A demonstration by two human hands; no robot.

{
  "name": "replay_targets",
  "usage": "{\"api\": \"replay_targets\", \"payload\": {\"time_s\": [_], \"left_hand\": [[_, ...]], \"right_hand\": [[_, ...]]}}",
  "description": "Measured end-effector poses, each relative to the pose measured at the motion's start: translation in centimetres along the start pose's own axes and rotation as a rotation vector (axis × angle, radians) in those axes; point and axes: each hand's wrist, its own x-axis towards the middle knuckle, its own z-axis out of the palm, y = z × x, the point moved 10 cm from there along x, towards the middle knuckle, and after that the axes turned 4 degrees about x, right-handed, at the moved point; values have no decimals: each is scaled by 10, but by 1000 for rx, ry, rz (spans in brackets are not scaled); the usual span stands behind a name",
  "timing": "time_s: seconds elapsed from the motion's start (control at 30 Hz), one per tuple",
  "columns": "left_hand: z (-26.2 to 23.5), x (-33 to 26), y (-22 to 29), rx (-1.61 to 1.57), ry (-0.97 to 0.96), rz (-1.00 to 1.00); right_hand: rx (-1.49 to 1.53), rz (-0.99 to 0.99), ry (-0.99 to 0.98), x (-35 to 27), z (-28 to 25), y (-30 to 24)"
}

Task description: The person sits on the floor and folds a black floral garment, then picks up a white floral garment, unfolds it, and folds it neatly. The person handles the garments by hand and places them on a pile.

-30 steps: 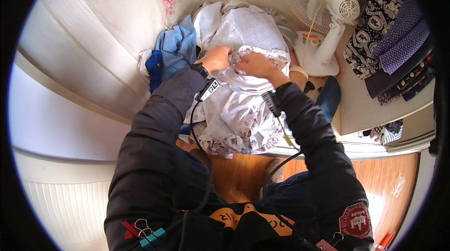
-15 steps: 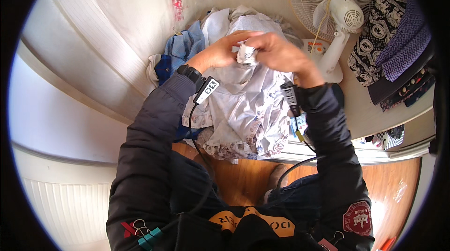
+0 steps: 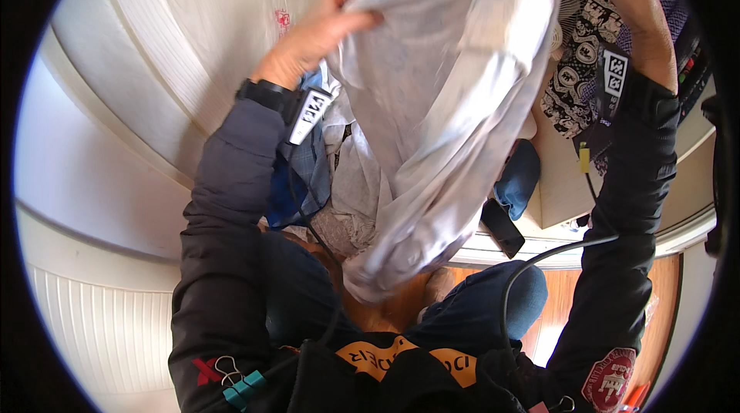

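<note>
Garment (image 3: 439, 105), pale grey-white, hangs between my two hands, lifted high and far in the view. My left hand (image 3: 312, 39) pinches the top edge at the left, fingers curled over the cloth. My right hand (image 3: 628, 5) grips the other top corner at the far right; its fingertips run to the frame rim, so I can't tell exactly how they close, but the cloth hangs from there. Long axis of the garment runs down from the held edge toward me, lower end drooping near my knees above the wooden floor (image 3: 401, 309). Top edge spans left to right between the grips, both hands about equally close to it.

Under it: pile of clothes (image 3: 339, 182), blue and light pieces, at the left beside the white wall (image 3: 100, 182). Patterned black-and-white fabric (image 3: 574, 82) at the right. Dark phone (image 3: 502, 228) lies on the ledge near my right knee.

Versus half a second ago: the hands were close together, bunching the cloth low on the pile; now they are spread wide and raised, garment opened out.
</note>
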Motion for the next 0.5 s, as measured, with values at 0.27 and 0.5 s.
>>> {"api": "replay_targets", "payload": {"time_s": [0.27, 0.5], "left_hand": [[-52, 16, 117, 381, 46, 127], [-44, 21, 155, 1361, 146, 423]], "right_hand": [[-863, 244, 451, -24, -73, -4], [-290, 319, 742, -66, -92, 55]]}}
